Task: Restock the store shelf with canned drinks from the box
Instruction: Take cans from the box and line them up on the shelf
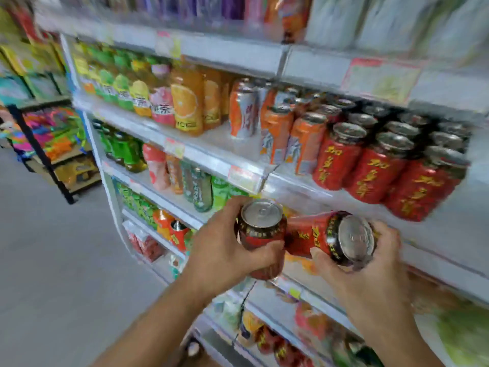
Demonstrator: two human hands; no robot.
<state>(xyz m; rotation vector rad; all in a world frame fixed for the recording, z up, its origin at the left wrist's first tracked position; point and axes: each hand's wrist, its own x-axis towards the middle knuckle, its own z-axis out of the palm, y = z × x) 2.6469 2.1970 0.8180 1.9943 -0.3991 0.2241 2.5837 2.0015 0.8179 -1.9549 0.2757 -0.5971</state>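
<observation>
— Gripping an upright red drink can (260, 229) round its side in the left hand (225, 250), a tilted red drink can (317, 237) likewise in the right hand (370, 268); both just below the shelf (206, 161) edge, near the shelved red cans (336, 165).
— Smooth thin metal cylinders, likely full, weighty, slick; best wrapped mid-body, not squeezed.

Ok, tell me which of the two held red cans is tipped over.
The right-hand can, gripped by the right hand, lies nearly sideways, lid facing the camera. The left-hand can, in the left hand, stands upright.
</observation>
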